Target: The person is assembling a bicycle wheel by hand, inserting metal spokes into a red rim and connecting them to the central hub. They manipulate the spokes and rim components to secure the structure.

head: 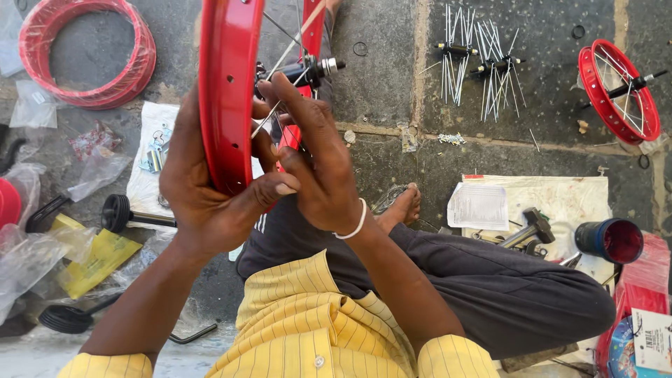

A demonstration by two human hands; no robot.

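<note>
A red wheel rim (227, 91) stands upright on edge in front of me, with thin metal spokes (290, 45) running to a black hub with an axle (315, 68). My left hand (206, 189) grips the rim's lower edge, thumb across it. My right hand (318, 164) reaches inside the rim, its fingers pinching a spoke near the rim wall. I sit cross-legged on the stone floor, one bare foot (402, 206) showing.
A finished red spoked wheel (619, 91) lies at the far right. Two hubs with loose spokes (476, 59) lie at the back. A red tyre (87, 52) is at the far left. A hammer (528, 231), a paper sheet (478, 206), a cup (609, 240) and plastic bags (42, 231) surround me.
</note>
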